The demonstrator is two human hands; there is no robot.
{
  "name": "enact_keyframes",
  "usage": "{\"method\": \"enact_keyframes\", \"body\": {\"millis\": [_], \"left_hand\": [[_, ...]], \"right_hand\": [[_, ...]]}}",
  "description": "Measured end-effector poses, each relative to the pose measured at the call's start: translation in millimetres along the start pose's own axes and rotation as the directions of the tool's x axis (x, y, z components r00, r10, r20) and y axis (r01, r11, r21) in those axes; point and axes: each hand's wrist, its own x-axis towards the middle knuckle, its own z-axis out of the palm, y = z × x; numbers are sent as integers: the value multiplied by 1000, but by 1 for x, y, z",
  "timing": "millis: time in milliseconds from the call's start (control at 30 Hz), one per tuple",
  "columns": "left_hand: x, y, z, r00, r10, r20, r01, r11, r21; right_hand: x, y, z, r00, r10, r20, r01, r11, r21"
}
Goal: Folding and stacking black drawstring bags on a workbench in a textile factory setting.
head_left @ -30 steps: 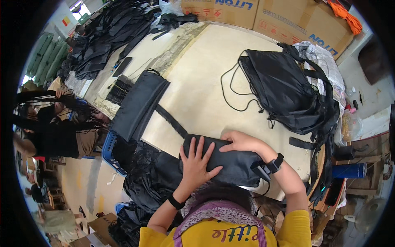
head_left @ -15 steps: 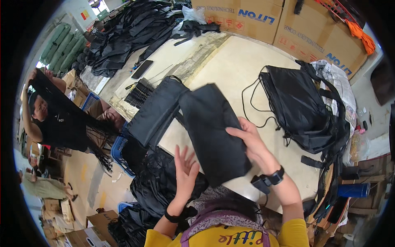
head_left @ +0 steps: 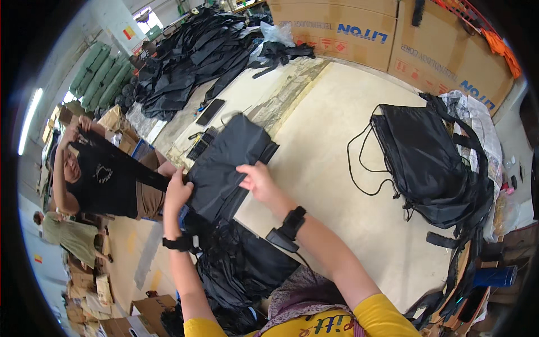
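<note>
A flat black fabric piece [head_left: 231, 147] lies on the left part of the table, on top of more black fabric. My left hand [head_left: 178, 191] has its fingers closed on the left edge of that piece. Across from it, my right hand [head_left: 258, 180] pinches the cloth near its right side, thumb and forefinger together. Beneath my forearms hangs a heap of crumpled black fabric [head_left: 247, 264]. Well to the right lies a black drawstring bag [head_left: 424, 154], its cords looped on the table, apart from both hands.
Dark strips [head_left: 201, 147] and a phone [head_left: 210, 112] lie beyond the fabric. A large pile of black cloth [head_left: 185, 67] covers the far left, and cardboard boxes [head_left: 337, 48] line the back. A co-worker [head_left: 109, 174] at the left holds up black material.
The fabric piece that my right hand held up now lies flat on the stack at the left. My right hand moved left with it; my left hand went from open to gripping its edge.
</note>
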Motion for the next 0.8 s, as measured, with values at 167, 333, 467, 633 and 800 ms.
{"method": "enact_keyframes", "body": {"millis": [167, 333, 467, 633, 800], "left_hand": [[2, 67, 92, 902, 423, -90, -354, 843, 405], [-2, 36, 130, 944, 328, -38, -278, 851, 445], [-3, 47, 143, 950, 308, -40, -249, 833, 494], [1, 44, 156, 952, 300, -67, -244, 870, 428], [-4, 39, 156, 954, 292, -66, -233, 863, 448]], "right_hand": [[37, 34, -33, 981, -13, -196, -5, 996, -92], [23, 13, -24, 932, -198, -305, 44, 894, -447], [40, -29, -38, 783, -570, -248, 163, 573, -803], [73, -44, -65, 798, -597, -84, -87, 24, -996], [67, -49, -35, 728, -656, 198, 20, -268, -963]]}}
